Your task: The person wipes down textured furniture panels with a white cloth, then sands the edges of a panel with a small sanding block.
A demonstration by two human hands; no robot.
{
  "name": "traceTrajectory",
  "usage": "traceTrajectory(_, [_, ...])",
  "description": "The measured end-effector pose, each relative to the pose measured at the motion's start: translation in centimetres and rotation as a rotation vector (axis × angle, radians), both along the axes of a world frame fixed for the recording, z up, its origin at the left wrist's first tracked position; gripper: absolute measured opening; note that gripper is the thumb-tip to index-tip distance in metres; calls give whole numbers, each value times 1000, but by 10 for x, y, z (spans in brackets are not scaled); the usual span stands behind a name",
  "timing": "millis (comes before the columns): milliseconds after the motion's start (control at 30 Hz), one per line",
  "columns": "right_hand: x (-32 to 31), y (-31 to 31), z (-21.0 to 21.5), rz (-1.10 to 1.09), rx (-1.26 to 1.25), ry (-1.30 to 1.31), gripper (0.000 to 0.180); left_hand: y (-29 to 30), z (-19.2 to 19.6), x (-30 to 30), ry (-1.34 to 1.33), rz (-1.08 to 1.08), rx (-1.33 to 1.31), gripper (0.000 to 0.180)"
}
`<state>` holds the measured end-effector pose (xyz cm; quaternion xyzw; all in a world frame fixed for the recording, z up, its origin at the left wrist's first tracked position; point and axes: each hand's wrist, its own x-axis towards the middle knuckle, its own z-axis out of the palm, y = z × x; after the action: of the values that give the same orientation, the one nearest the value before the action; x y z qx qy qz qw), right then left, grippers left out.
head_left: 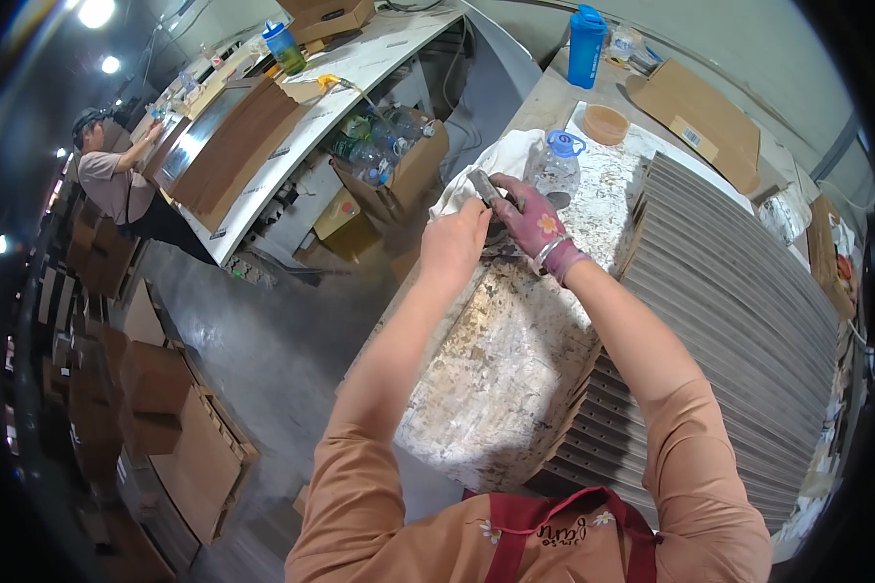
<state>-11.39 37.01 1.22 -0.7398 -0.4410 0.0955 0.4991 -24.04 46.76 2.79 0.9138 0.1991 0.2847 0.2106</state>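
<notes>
Both of my hands meet over the far left part of a worn, stained white worktable (pixel 486 379). My right hand (pixel 535 222) wears a dirty pink-purple glove with a flower on it, and its fingers are closed on a small grey block-like piece (pixel 482 185). My bare left hand (pixel 457 238) is closed right beside it, its fingertips at the lower end of that piece; what it grips is hidden. A crumpled white cloth (pixel 506 160) lies just beyond my hands. A clear plastic bottle with a blue cap (pixel 556 173) stands beside the right glove.
Long grey ribbed strips (pixel 739 291) lie packed side by side on the right. Behind stand a blue bottle (pixel 585 49), a round tan container (pixel 606 124) and flat cardboard (pixel 700 121). A box of plastic bottles (pixel 394 160) sits left, near another table where a person (pixel 117 180) works.
</notes>
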Motion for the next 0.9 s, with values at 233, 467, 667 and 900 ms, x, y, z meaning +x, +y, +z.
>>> traceTrajectory(233, [15, -22, -4, 136, 203, 962, 44, 15, 5, -5, 33, 22, 69, 14])
traceTrajectory(467, [3, -51, -6, 179, -56, 386, 46, 15, 12, 7, 38, 48, 121, 15])
traceTrajectory(667, [13, -59, -10, 223, 155, 1300, 45, 19, 8, 2, 34, 40, 139, 17])
traceTrajectory(900, [-16, -26, 2, 43, 54, 213, 47, 7, 9, 6, 51, -35, 67, 16])
